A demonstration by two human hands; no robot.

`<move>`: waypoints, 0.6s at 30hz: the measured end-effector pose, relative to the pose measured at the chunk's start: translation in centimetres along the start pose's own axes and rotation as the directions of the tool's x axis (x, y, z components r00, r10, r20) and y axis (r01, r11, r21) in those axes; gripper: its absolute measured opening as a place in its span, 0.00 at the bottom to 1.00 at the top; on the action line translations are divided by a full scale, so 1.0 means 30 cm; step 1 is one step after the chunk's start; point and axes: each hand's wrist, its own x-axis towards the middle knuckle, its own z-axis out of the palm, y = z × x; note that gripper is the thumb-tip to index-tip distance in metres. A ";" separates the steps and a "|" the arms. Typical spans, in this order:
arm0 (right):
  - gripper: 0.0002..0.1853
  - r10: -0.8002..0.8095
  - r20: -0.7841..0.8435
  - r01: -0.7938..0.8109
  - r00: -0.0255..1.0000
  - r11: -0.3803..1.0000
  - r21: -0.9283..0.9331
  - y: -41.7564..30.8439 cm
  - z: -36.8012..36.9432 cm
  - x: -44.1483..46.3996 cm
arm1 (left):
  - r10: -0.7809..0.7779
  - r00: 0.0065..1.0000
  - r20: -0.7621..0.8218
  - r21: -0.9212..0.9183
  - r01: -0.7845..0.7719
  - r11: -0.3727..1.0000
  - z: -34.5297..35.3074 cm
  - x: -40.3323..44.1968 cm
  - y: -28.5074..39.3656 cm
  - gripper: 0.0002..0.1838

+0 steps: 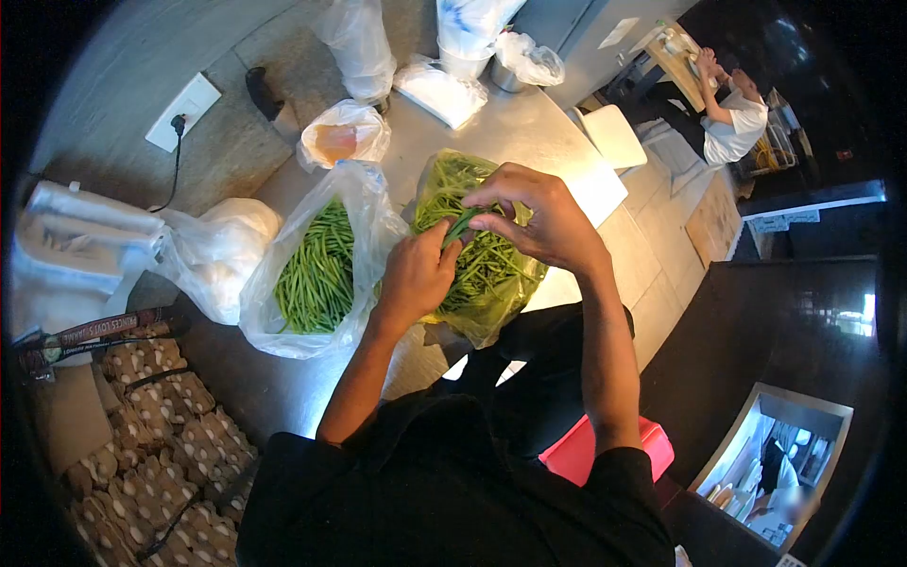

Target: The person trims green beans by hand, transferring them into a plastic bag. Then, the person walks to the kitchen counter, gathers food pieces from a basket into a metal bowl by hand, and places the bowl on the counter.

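Note:
Both hands are close together above an open yellow-green plastic bag (515,293) of green beans (480,279). My left hand (419,271) is closed round a small bunch of green beans (460,228), its fingers curled. From the right, my right hand (540,219) pinches the same bunch between thumb and fingers, with the wrist raised. Left of my left hand, a clear plastic bag (368,203) stands open, filled with cut green beans (319,269).
Behind the bags are a small bag-lined bowl (342,137), a white packet (442,93) and a metal container (515,76). A knife (269,102) is at the wall. Egg trays (175,425) lie lower left. Another person (737,123) sits far right.

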 end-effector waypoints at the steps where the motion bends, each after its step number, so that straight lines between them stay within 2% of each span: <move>1: 0.10 0.002 0.001 -0.002 1.000 1.000 0.000 0.005 -0.002 -0.003 | -0.001 1.000 0.001 -0.001 0.001 1.000 0.002 -0.001 -0.002 0.15; 3: 0.09 0.018 0.065 -0.017 0.998 1.000 -0.017 0.013 -0.008 -0.006 | 0.033 0.999 0.015 -0.016 -0.032 0.999 0.003 -0.004 -0.008 0.15; 9: 0.09 0.070 0.043 -0.072 0.997 0.996 0.043 0.003 -0.006 -0.007 | 0.073 0.993 0.096 -0.220 -0.050 0.974 -0.003 0.000 -0.020 0.18; 13: 0.11 0.118 0.077 -0.122 0.990 0.991 0.049 0.000 -0.002 -0.006 | 0.067 0.994 0.084 -0.258 -0.044 0.965 -0.001 0.002 -0.026 0.18; 16: 0.12 0.058 0.063 -0.059 0.996 0.998 0.010 0.002 0.012 -0.010 | 0.014 0.994 0.109 -0.220 0.010 0.975 -0.006 0.000 -0.021 0.17; 18: 0.12 0.061 0.081 -0.060 0.995 0.998 -0.015 -0.003 0.018 -0.009 | -0.088 0.979 0.187 -0.246 0.133 0.960 -0.023 -0.001 -0.002 0.16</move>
